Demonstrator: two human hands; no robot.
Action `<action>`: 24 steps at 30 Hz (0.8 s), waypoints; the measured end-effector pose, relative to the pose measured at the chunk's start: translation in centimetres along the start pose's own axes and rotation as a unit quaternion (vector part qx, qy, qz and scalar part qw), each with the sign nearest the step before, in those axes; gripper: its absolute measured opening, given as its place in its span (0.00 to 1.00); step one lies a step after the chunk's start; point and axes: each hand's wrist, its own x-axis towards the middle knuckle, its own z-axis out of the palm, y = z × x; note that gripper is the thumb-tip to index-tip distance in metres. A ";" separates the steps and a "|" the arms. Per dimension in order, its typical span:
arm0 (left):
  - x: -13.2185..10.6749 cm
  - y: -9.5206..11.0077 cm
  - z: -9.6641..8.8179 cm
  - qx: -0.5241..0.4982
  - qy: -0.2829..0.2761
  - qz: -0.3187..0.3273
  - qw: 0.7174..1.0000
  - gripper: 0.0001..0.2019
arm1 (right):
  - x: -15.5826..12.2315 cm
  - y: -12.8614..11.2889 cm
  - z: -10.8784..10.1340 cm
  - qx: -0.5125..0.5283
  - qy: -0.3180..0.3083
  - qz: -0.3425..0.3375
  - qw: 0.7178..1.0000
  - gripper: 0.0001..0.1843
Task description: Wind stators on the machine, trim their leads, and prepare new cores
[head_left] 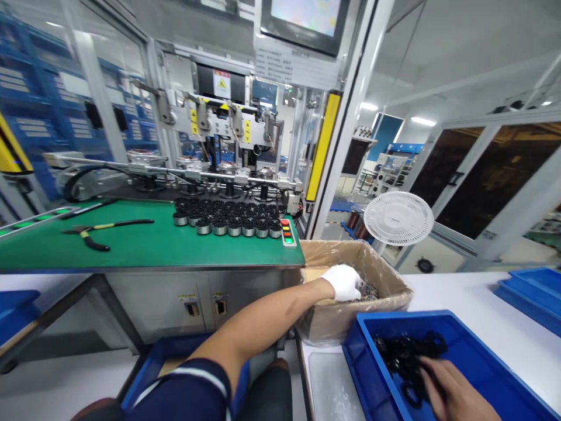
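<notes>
My left hand (344, 283), in a white glove, reaches into a plastic-lined cardboard box (322, 321). Its fingers curl down at a heap of small metal-looking parts (369, 290); what they grip is hidden. My bare right hand (453, 390) is inside a blue bin (486, 374), its thumb and fingers closing at the edge of a pile of black plastic rings (398, 354). A dark piece, seemingly one of these black parts, shows between the fingers. A single black ring (411, 394) lies beside the fingertips.
Rows of metal-sided cores with black tops (234, 225) stand on the green worktop (144, 245), with cutting pliers (99, 231) at left and a button panel (287, 232) at right. Behind them is a multi-station machine (219, 128). A white fan (398, 217) stands beyond the box.
</notes>
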 end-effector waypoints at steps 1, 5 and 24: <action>-1.4 0.1 0.1 -0.012 -0.005 0.011 1.000 0.12 | 0.3 -1.5 -1.1 0.013 0.069 -0.023 0.997 0.15; -8.7 -0.6 1.3 -0.145 -0.061 0.064 0.985 0.32 | 0.5 -7.3 -4.5 0.096 0.159 -0.085 0.979 0.08; -18.1 -1.1 8.2 -0.345 -0.099 0.030 0.933 0.43 | -2.4 -12.9 -6.7 0.220 0.072 -0.166 0.958 0.23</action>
